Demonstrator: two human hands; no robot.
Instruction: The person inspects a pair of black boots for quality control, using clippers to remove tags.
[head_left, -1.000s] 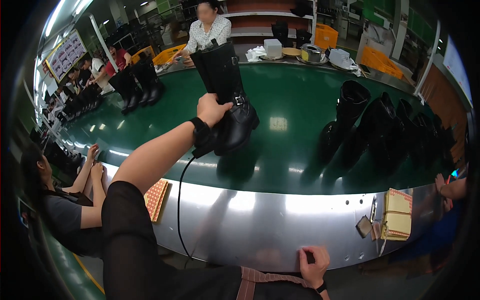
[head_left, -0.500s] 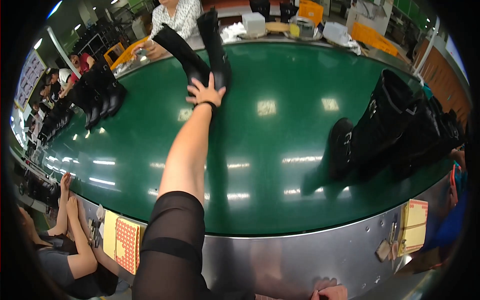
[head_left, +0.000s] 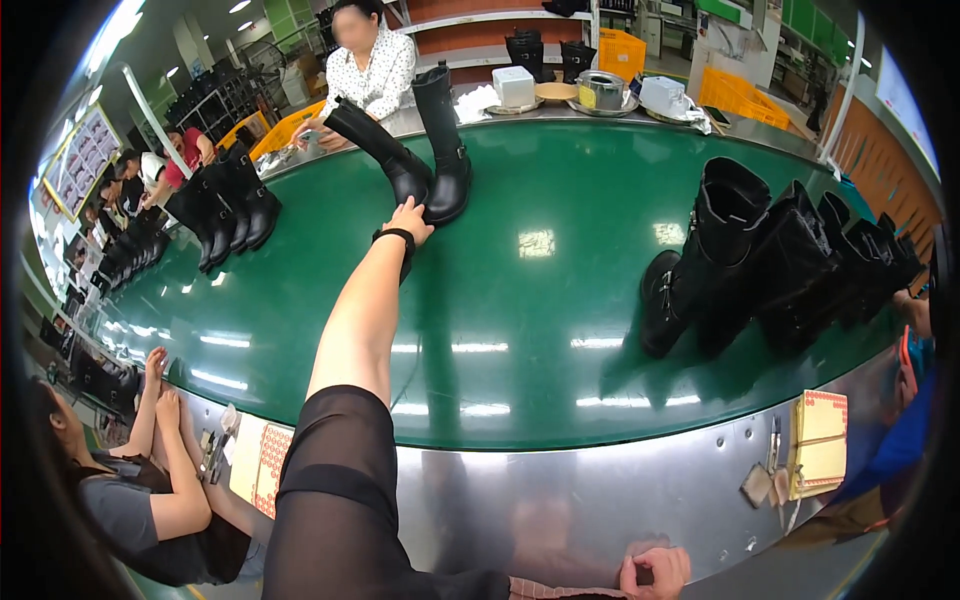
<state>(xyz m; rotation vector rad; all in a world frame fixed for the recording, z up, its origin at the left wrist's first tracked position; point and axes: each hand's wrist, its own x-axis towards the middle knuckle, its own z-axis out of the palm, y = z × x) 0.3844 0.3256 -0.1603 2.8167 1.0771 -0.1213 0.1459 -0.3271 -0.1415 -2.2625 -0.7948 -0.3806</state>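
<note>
Two tall black boots stand on the green table across from me: a left boot (head_left: pixel 385 155), its shaft leaning left, and a more upright buckled boot (head_left: pixel 448 165). My left arm is stretched forward, and my left hand (head_left: pixel 408 222) is closed over the toe of the leaning boot; part of its fingers is hidden. Low at the front edge, my right hand (head_left: pixel 655 573) is curled over the metal rim. Whether something small sits in its fingers I cannot make out.
More black boots (head_left: pixel 735 215) crowd the table's right side, others (head_left: pixel 245 200) its far left. Yellow sticker sheets (head_left: pixel 822 440) lie on the metal edge (head_left: pixel 580 490). A person in a dotted shirt (head_left: pixel 375 75) faces me; another (head_left: pixel 165 490) sits at my left.
My view has tilted up a little. My left hand's fingers, spread over the boot's toe before, are now drawn together on it. The person opposite shows more fully.
</note>
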